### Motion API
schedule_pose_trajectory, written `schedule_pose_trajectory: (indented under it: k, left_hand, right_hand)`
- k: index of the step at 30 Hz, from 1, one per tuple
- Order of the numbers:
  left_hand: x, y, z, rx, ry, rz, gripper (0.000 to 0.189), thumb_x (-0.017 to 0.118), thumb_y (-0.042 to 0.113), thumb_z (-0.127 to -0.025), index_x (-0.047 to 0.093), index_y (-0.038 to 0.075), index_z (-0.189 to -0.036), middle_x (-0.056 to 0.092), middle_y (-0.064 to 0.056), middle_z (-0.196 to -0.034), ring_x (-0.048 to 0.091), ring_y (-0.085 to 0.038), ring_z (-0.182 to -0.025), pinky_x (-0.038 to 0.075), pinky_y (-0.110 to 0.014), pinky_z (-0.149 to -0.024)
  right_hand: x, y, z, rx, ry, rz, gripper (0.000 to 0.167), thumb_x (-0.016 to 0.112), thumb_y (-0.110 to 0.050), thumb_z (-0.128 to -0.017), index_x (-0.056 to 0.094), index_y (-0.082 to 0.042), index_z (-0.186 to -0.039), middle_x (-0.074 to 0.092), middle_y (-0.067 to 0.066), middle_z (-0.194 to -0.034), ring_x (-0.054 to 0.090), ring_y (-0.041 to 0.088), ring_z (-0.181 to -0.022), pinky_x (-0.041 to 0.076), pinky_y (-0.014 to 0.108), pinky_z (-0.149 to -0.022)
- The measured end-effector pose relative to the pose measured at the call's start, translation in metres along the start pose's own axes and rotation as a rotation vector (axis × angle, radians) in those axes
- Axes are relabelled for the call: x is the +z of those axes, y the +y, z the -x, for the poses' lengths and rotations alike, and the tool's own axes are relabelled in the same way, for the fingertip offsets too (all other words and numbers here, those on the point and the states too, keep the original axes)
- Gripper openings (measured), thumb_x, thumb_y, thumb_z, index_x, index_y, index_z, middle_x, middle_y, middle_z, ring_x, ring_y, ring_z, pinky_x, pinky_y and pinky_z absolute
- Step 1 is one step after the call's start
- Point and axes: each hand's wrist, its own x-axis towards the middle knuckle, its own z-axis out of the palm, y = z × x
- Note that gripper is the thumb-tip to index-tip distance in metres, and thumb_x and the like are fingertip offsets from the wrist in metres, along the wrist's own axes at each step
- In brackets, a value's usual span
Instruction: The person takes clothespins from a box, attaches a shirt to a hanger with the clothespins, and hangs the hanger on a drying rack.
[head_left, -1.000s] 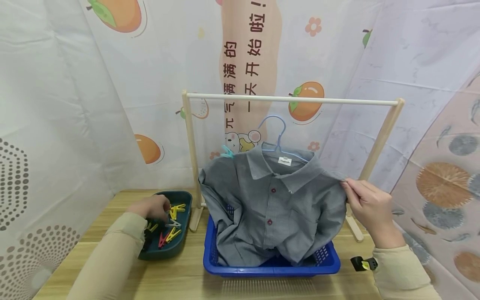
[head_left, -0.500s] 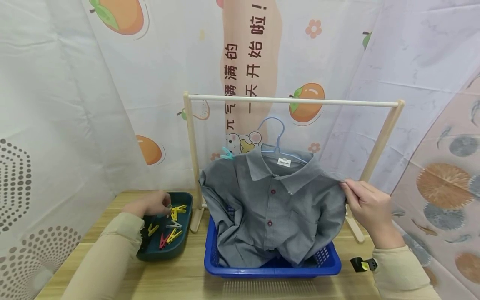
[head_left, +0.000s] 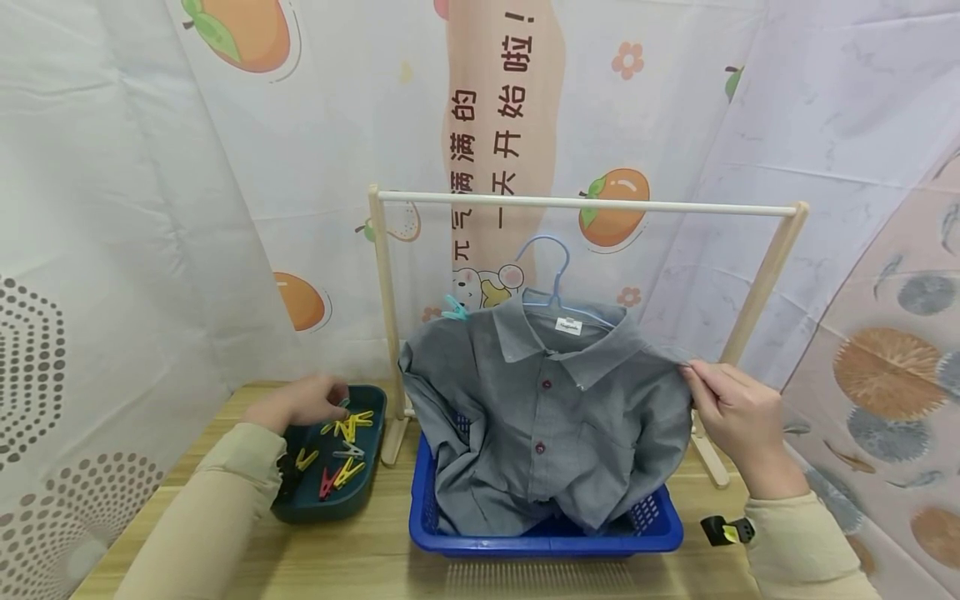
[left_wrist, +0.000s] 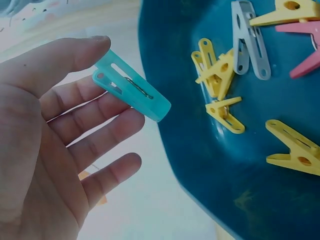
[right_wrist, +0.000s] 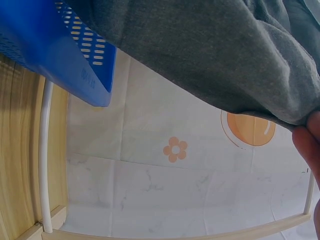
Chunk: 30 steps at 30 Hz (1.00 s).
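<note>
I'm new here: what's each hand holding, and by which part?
Left hand: turquoise clothespin, by its handle end. Right hand: gray shirt, near one shoulder.

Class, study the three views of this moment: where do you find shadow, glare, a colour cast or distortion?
Head view: soft, striped shadow on the table before the blue basket; left wrist view: bluish cast, a pale glint inside the teal tray, the turquoise clothespin fairly crisp; right wrist view: the white rod looks slightly bowed, probably lens distortion.
</note>
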Motion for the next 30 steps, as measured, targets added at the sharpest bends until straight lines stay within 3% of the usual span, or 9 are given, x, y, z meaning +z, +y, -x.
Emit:
schedule_pose_trajectory:
  k: [14,30]
  left_hand:
    - [-0.012,0.024,0.002,0.124,0.075,0.007,0.033,0.076,0.025,-0.092,0.069,0.002,-0.114,0.066,-0.002,-0.095,0.061,-0.018,-0.086,0.055,-0.046,-0.082]
    - [-0.017,0.056,0.006,0.251,0.159,-0.019,0.017,0.076,0.02,-0.087,0.066,0.011,-0.098,0.059,0.006,-0.077,0.054,-0.013,-0.069,0.049,-0.035,-0.068]
  right_hand:
    - [0.0,0.0,0.0,-0.006,-0.005,0.005,0.044,0.058,-0.034,-0.104,0.079,0.001,-0.088,0.071,0.012,-0.072,0.061,0.024,-0.052,0.045,0.044,-0.048]
    - [-0.001,0.001,0.0,-0.002,-0.012,0.0,0.044,0.058,-0.034,-0.104,0.08,0.002,-0.089,0.072,0.012,-0.073,0.062,0.024,-0.052,0.045,0.043,-0.049]
